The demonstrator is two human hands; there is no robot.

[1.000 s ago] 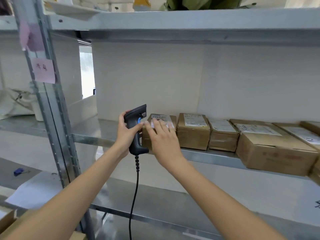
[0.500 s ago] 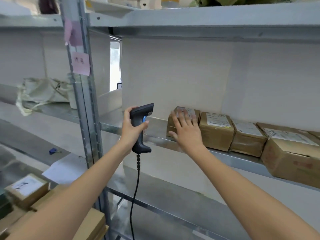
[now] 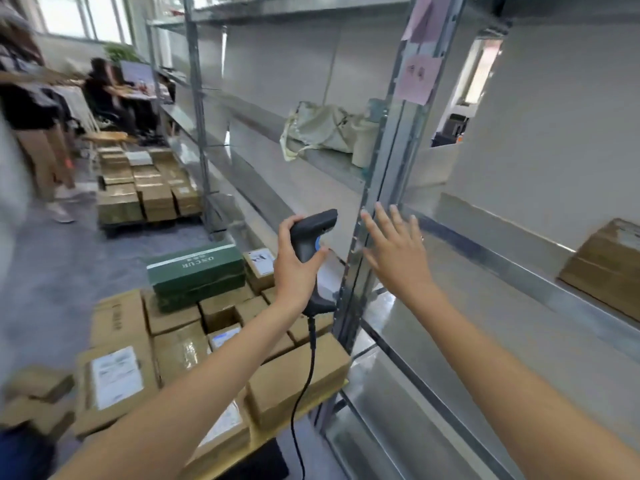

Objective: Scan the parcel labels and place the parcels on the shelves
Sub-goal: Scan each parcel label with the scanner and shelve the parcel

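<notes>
Beside the shelf upright, the left hand grips a black scanner, its fingers curled round the handle and the thumb near a blue button; a dark cable hangs from the handle's base. The right hand is raised with fingers straight and spread wide, holding nothing, in front of the upright and apart from the scanner. One brown parcel sits on the shelf at the right edge, well apart from both hands. Below the left arm, a pile of boxes lies on the floor, with a green box on top. Farther left stands a second stack. A pale bag rests on a shelf board behind, and a pink note is stuck to the upright.
</notes>
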